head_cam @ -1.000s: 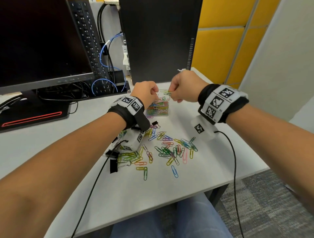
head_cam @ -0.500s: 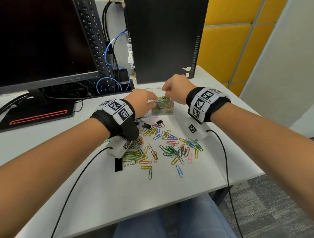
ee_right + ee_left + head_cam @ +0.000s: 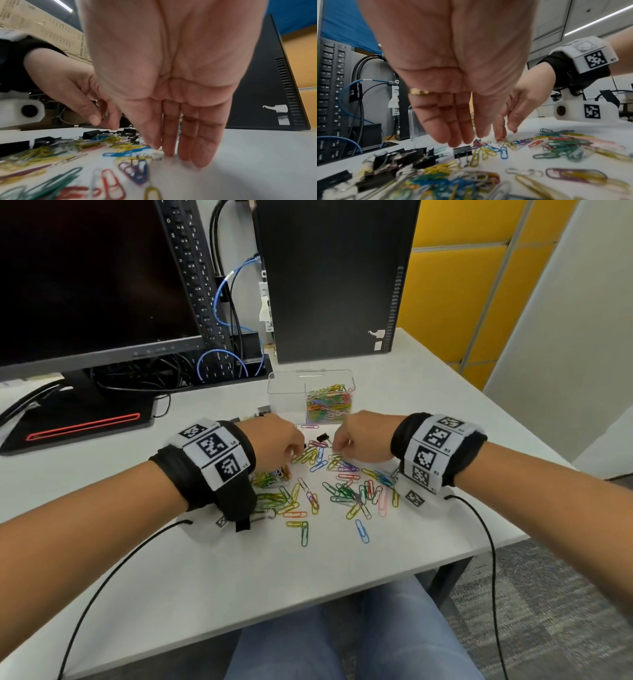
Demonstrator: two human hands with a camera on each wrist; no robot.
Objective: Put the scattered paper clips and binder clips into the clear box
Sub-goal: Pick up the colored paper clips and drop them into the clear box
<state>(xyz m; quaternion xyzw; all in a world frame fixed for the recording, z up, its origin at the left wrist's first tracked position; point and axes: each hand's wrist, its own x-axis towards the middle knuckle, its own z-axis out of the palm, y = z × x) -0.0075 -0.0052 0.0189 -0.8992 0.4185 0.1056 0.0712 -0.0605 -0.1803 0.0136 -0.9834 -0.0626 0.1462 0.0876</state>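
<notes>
The clear box [image 3: 286, 392] stands at the back of the white table, its right compartment packed with coloured paper clips [image 3: 328, 402]. In front of it lie several scattered paper clips [image 3: 346, 491] and a black binder clip [image 3: 323, 438]. My left hand [image 3: 294, 448] hangs over them with straight fingers [image 3: 453, 135] pointing down just above a binder clip [image 3: 462, 150] and holds nothing. My right hand [image 3: 337, 445] reaches down beside it, and its straight fingertips [image 3: 169, 151] touch the table at a pale paper clip [image 3: 157, 155].
A heap of black binder clips [image 3: 399, 161] lies left of the left hand. A dark monitor [image 3: 85, 278], an upright keyboard [image 3: 195, 268], cables [image 3: 233, 313] and a black PC tower [image 3: 335, 278] stand behind the box. The table's front edge [image 3: 308, 604] is near my knees.
Both hands have come back from above the clear box and down to the scattered clips. The box is now uncovered, and both hands have uncurled.
</notes>
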